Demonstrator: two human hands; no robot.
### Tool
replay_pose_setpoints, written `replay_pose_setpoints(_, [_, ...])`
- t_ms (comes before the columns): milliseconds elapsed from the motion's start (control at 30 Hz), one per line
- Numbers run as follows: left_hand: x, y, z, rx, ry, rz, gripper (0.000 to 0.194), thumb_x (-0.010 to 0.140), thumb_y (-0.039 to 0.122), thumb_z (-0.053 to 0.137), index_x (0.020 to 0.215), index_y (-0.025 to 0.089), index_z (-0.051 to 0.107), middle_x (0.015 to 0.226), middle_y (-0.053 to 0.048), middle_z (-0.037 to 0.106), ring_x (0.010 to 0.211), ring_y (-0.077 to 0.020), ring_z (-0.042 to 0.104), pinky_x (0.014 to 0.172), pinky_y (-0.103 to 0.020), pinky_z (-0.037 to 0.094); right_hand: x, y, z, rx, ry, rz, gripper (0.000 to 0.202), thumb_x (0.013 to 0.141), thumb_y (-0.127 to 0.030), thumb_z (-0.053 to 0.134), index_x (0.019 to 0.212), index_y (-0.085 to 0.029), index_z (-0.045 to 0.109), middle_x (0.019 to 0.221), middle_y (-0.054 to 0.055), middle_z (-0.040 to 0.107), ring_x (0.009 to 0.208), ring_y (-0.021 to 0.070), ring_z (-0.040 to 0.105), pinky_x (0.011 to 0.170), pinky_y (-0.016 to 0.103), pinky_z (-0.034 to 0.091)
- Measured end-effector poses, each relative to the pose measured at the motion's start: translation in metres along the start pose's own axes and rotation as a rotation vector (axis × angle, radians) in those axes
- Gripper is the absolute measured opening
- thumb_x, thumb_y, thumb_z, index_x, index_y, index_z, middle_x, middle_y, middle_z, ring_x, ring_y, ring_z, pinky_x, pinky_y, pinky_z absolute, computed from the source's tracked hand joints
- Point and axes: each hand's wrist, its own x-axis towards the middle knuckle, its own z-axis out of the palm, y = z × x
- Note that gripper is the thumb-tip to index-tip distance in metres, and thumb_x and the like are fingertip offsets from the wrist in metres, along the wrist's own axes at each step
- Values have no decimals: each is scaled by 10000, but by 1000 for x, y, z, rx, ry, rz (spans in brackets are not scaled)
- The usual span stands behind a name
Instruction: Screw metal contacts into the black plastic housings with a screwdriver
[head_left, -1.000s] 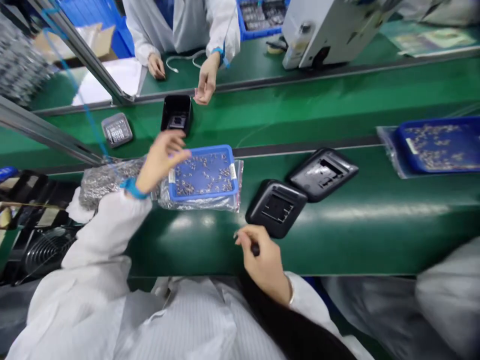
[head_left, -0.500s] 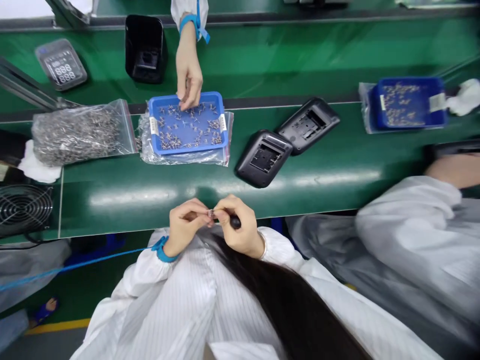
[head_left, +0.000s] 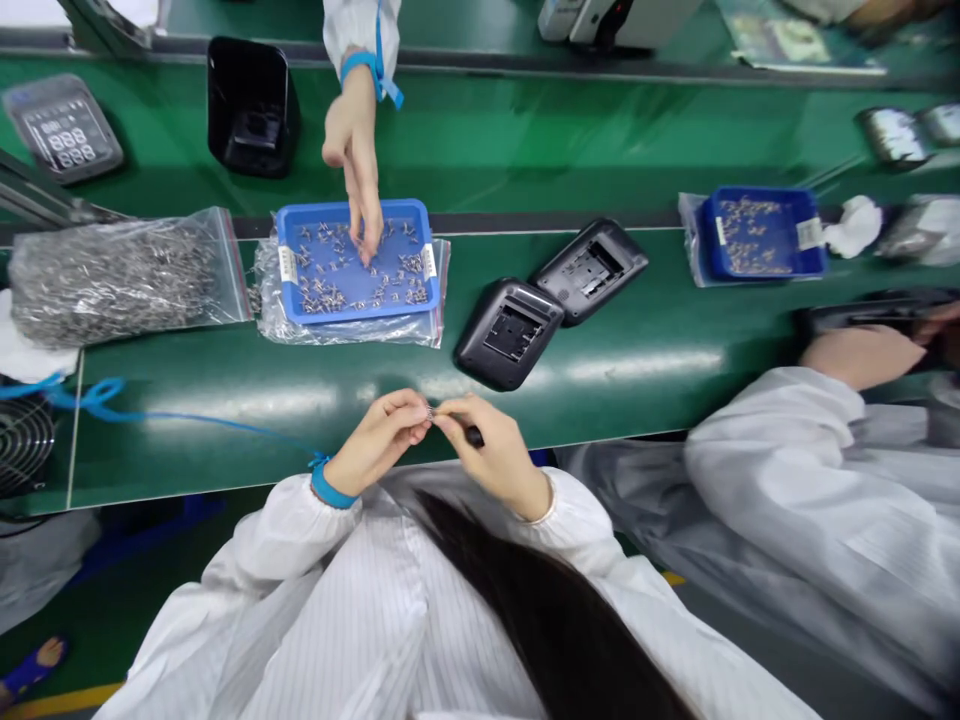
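My left hand (head_left: pixel 386 432) pinches a tiny metal part (head_left: pixel 430 412) at the bench's front edge. Meeting it there, my right hand (head_left: pixel 487 447) has thumb and forefinger closed at the same part, and a black rounded object (head_left: pixel 474 436) shows within its curled fingers. Beyond my hands, a blue tray (head_left: pixel 360 315) of small metal pieces lies on a plastic bag. Another person's hand (head_left: pixel 360 180) reaches into that tray from the far side. Two black plastic housings (head_left: pixel 510 335) (head_left: pixel 590 270) lie to the right, touching each other.
A bag of metal pieces (head_left: pixel 112 280) lies at left, below a display unit (head_left: pixel 64 130) and a black bin (head_left: pixel 251 110). A second blue tray (head_left: pixel 765 262) is at right, near a person's grey sleeve (head_left: pixel 772 440). A blue cord (head_left: pixel 202 420) runs to my left wrist.
The view has shifted right. My hands stay together at the metal part, with the left fingers more closely gathered. The other person's fingers have straightened and reach further into the tray.
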Motion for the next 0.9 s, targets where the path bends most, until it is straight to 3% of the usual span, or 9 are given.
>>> replay_pose_setpoints(100, [3, 0, -8, 301, 110, 239, 239, 727, 343, 766, 647, 170, 622, 653, 11, 575, 544, -75, 508, 504, -192, 430, 17, 26, -22, -283, 122, 174, 303, 974, -372, 462, 1182, -181, 573, 1094, 66, 664, 1010, 147, 641, 847, 269, 522])
replay_pose_setpoints(167, [0, -1, -14, 569, 173, 439, 176, 777, 308, 735, 697, 179, 645, 692, 2, 603, 597, -97, 550, 554, -219, 466, 25, 41, -32, -526, 195, 326, 324, 968, -302, 403, 1195, -158, 585, 1157, 93, 641, 1022, 183, 637, 806, 289, 519])
replay_pose_setpoints(267, [-9, -5, -21, 837, 184, 633, 88, 848, 248, 685, 782, 192, 666, 775, -16, 662, 735, -129, 625, 695, -266, 526, 22, 45, -29, -765, 59, 436, 358, 936, -232, 376, 1172, -134, 626, 1194, 108, 624, 907, 195, 659, 638, 272, 498])
replay_pose_setpoints(333, [-13, -8, -24, 910, 166, 682, 65, 873, 227, 664, 816, 196, 669, 870, -34, 691, 880, -155, 663, 809, -309, 545, 10, 34, -16, -765, -76, 376, 402, 936, -229, 373, 1252, -133, 603, 1227, 109, 617, 901, 187, 669, 601, 261, 509])
replay_pose_setpoints(500, [-16, -6, -35, 1068, 229, 719, 111, 883, 287, 645, 815, 204, 674, 1007, -57, 682, 1125, -215, 616, 991, -430, 499, -19, -14, 24, -483, -473, 1, 504, 932, -210, 359, 1408, -97, 479, 1430, 111, 502, 1195, 182, 598, 798, 249, 591])
replay_pose_setpoints(600, [-14, 1, -45, 1219, 150, 702, 116, 848, 319, 671, 783, 225, 692, 1031, -48, 680, 1204, -236, 562, 1078, -472, 420, -22, -29, 41, -435, -653, -76, 514, 944, -243, 398, 1437, -106, 448, 1438, 127, 491, 1164, 215, 617, 738, 263, 598])
replay_pose_setpoints(733, [-13, 7, -57, 1316, 53, 675, 107, 837, 332, 671, 783, 243, 692, 1004, -23, 679, 1204, -235, 561, 1146, -499, 321, -20, -29, 51, -425, -697, -111, 503, 962, -262, 402, 1452, -158, 442, 1405, 107, 526, 1053, 216, 662, 728, 299, 599])
replay_pose_setpoints(900, [-11, 9, -62, 1340, 153, 654, 95, 852, 316, 649, 820, 229, 665, 1026, -26, 656, 1240, -241, 531, 1163, -506, 282, -20, -26, 50, -413, -688, -148, 497, 959, -235, 384, 1439, -128, 460, 1474, 96, 456, 1157, 199, 626, 815, 288, 603])
